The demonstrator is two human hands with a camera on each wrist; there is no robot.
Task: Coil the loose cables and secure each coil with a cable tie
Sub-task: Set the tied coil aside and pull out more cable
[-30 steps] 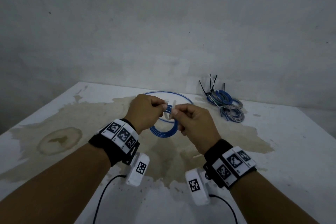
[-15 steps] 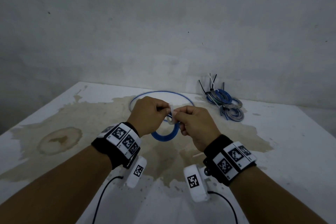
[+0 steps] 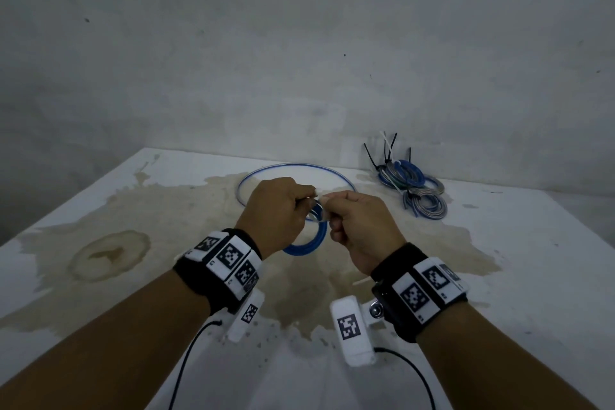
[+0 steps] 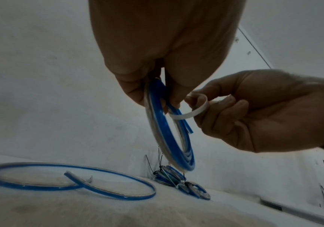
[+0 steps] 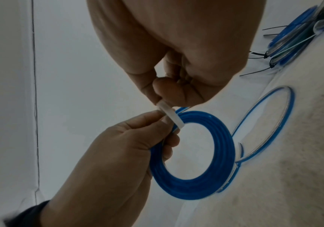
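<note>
My left hand (image 3: 307,201) pinches the top of a small blue cable coil (image 3: 306,243), which hangs upright above the table. A white cable tie (image 4: 192,110) loops round the coil's top strands. My right hand (image 3: 332,206) pinches the tie's free end, close against the left fingertips. The right wrist view shows the tie (image 5: 169,116) between both thumbs, with the coil (image 5: 196,176) below it. The coil's cut end (image 4: 188,130) sticks out under the tie. I cannot see the tie's head.
A loose blue cable (image 3: 296,170) lies in one wide loop on the stained white table (image 3: 133,210) behind my hands. Several tied coils (image 3: 409,183) with black and white tie tails sit at the back right against the wall.
The tie's two ends stood apart and upright a second ago. They have since come together into a loop over the coil, and my hands have closed in on each other.
</note>
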